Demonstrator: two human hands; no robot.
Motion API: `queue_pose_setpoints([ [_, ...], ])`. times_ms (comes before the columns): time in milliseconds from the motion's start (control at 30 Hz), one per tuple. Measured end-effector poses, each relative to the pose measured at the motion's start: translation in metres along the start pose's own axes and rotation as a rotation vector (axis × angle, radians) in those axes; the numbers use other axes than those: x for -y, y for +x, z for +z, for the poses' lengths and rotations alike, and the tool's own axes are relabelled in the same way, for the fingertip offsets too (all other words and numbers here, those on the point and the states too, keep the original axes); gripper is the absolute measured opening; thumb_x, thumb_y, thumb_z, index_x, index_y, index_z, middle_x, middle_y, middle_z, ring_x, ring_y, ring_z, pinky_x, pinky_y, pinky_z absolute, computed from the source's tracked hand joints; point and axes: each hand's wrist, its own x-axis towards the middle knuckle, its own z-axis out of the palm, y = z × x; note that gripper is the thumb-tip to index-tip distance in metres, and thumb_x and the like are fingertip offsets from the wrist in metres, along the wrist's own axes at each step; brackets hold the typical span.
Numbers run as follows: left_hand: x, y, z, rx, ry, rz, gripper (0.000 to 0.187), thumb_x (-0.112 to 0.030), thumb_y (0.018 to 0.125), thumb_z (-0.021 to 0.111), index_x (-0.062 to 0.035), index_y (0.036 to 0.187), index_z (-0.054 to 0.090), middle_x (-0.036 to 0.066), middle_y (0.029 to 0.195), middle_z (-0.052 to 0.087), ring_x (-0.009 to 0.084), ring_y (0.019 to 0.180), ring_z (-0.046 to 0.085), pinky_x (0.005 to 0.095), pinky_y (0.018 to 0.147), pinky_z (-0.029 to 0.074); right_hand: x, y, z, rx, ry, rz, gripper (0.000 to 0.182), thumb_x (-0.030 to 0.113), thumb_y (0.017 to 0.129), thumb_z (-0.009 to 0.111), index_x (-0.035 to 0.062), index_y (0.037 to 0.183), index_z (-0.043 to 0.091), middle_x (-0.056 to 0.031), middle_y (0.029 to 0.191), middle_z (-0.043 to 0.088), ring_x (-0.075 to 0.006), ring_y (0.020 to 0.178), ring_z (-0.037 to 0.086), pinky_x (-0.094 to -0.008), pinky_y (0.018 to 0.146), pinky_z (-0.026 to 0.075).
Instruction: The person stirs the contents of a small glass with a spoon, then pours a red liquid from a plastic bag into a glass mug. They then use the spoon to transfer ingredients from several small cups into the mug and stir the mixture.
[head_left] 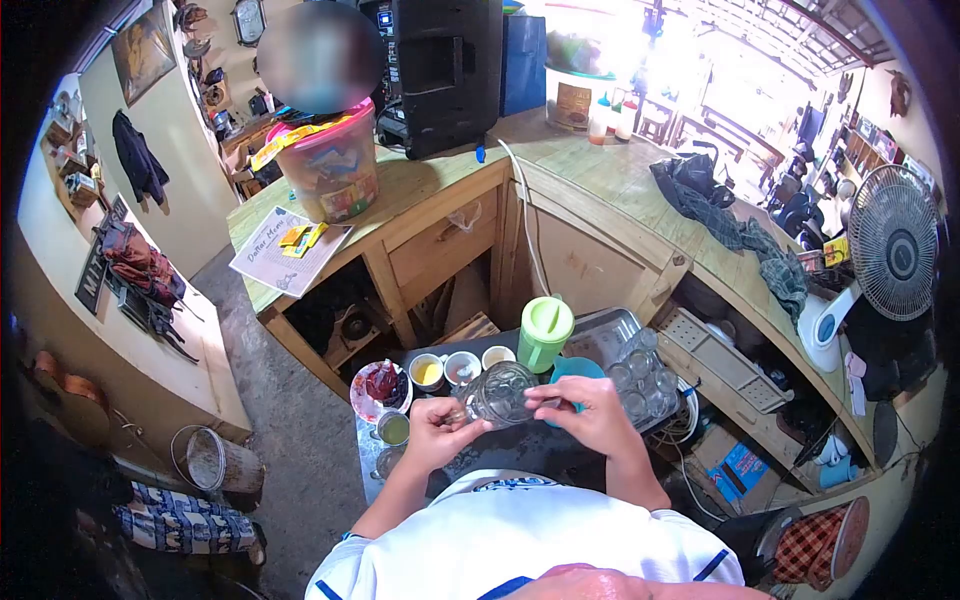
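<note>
Both my hands hold a clear patterned glass mug (500,393) over a small dark table (520,450). My left hand (438,428) grips its left side and my right hand (590,410) grips its right side. Just behind the mug stand a green lidded pitcher (544,334) and three small cups (460,368) with fillings. A plate with red food (380,388) lies to the left. A tray of several upturned clear glasses (640,375) sits to the right.
An L-shaped wooden counter (600,180) wraps around the far side, carrying a plastic tub of snacks (330,165), a black speaker (440,70), a paper menu (285,250) and dark cloth (730,225). A fan (890,245) stands at the right. A person stands beyond the counter.
</note>
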Motion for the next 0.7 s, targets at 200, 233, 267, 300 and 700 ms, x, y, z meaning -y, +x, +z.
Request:
queue_pose_setpoints([
  [200, 0.004, 0.000, -0.013, 0.030, 0.066, 0.120, 0.050, -0.012, 0.068, 0.084, -0.0082, 0.051, 0.036, -0.004, 0.048, 0.036, 0.0048, 0.045, 0.031, 0.0230, 0.043, 0.022, 0.004, 0.003, -0.012, -0.112, 0.082, -0.125, 0.021, 0.010, 0.090, 0.061, -0.0001, 0.107, 0.068, -0.0093, 0.080, 0.071, -0.0140, 0.067, 0.066, -0.0251, 0.063, 0.052],
  [233, 0.000, 0.001, -0.013, 0.050, 0.068, 0.135, 0.050, -0.012, 0.068, 0.083, -0.0080, 0.051, 0.036, -0.004, 0.047, 0.036, 0.0055, 0.044, 0.031, 0.0235, 0.042, 0.022, 0.004, 0.004, -0.007, -0.111, 0.083, -0.123, 0.021, 0.010, 0.090, 0.061, -0.0001, 0.107, 0.068, -0.0093, 0.080, 0.071, -0.0140, 0.067, 0.066, -0.0251, 0.063, 0.052],
  [267, -0.004, 0.002, -0.012, 0.073, 0.071, 0.151, 0.050, -0.012, 0.068, 0.083, -0.0077, 0.051, 0.036, -0.003, 0.047, 0.036, 0.0062, 0.044, 0.031, 0.0239, 0.042, 0.023, 0.003, 0.005, -0.003, -0.032, 0.133, -0.039, 0.022, 0.010, 0.091, 0.060, -0.0008, 0.109, 0.067, -0.0095, 0.081, 0.071, -0.0127, 0.065, 0.065, -0.0239, 0.062, 0.051],
  [300, -0.009, 0.003, -0.011, 0.075, 0.073, 0.155, 0.050, -0.012, 0.068, 0.083, -0.0077, 0.051, 0.036, -0.003, 0.047, 0.036, 0.0062, 0.044, 0.031, 0.0239, 0.042, 0.023, 0.000, 0.006, -0.001, 0.046, 0.182, 0.041, 0.023, 0.010, 0.092, 0.059, -0.0015, 0.110, 0.067, -0.0097, 0.082, 0.071, -0.0114, 0.064, 0.063, -0.0228, 0.060, 0.051],
  [700, -0.006, 0.001, 0.001, 0.054, 0.168, 0.194, 0.047, -0.013, 0.068, 0.084, -0.0042, 0.050, 0.041, -0.001, 0.046, 0.036, 0.0072, 0.042, 0.031, 0.0250, 0.041, 0.023, -0.020, 0.002, -0.013, -0.311, 0.756, 0.104, 0.020, 0.009, 0.096, 0.054, -0.0044, 0.106, 0.065, -0.0084, 0.088, 0.068, -0.0100, 0.063, 0.060, -0.0253, 0.058, 0.050],
])
